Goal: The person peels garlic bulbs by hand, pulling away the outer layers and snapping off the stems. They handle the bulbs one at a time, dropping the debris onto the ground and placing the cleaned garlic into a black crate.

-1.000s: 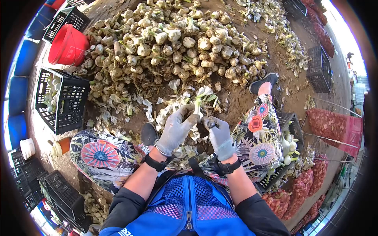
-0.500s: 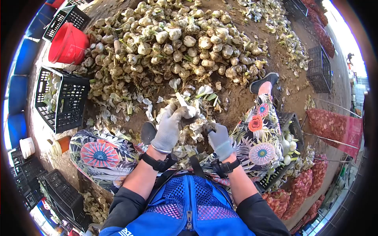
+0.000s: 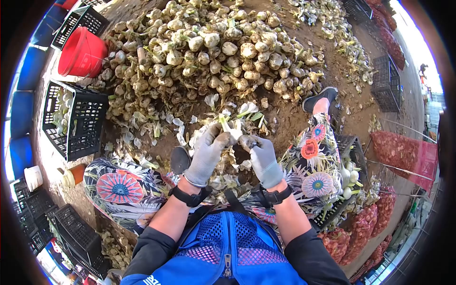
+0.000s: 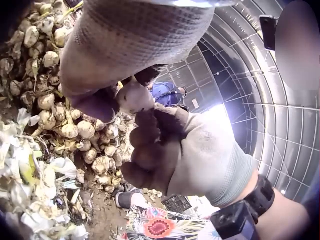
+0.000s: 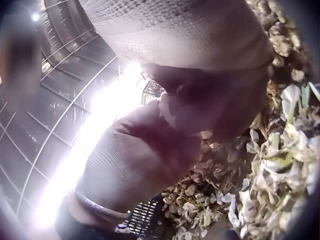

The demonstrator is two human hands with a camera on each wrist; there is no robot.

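Observation:
A pale garlic bulb [image 3: 234,133] with a green-white stem is between the two gloved hands in the head view. The left hand [image 3: 207,154] pinches it with thumb and fingers. From the other side the right hand [image 3: 264,160] has its curled, dirt-darkened fingertips against the bulb. In the left wrist view the bulb [image 4: 135,96] shows between the left hand [image 4: 132,42] and the right hand [image 4: 195,152]. Fingers hide much of it in the right wrist view; whether the right fingers hold anything else cannot be told.
A large heap of garlic [image 3: 213,52] lies ahead on the soil. Loose peelings [image 3: 223,183] lie beneath the hands. A black crate [image 3: 88,123] and a red bucket [image 3: 90,54] stand left; another crate [image 3: 332,209] holding white bulbs is beside the right leg, near red net sacks [image 3: 365,223].
The bulb first turned in the left hand away from the right hand, its stem tilting left. Now the hands are together at the bulb again, with the right hand moved up and left.

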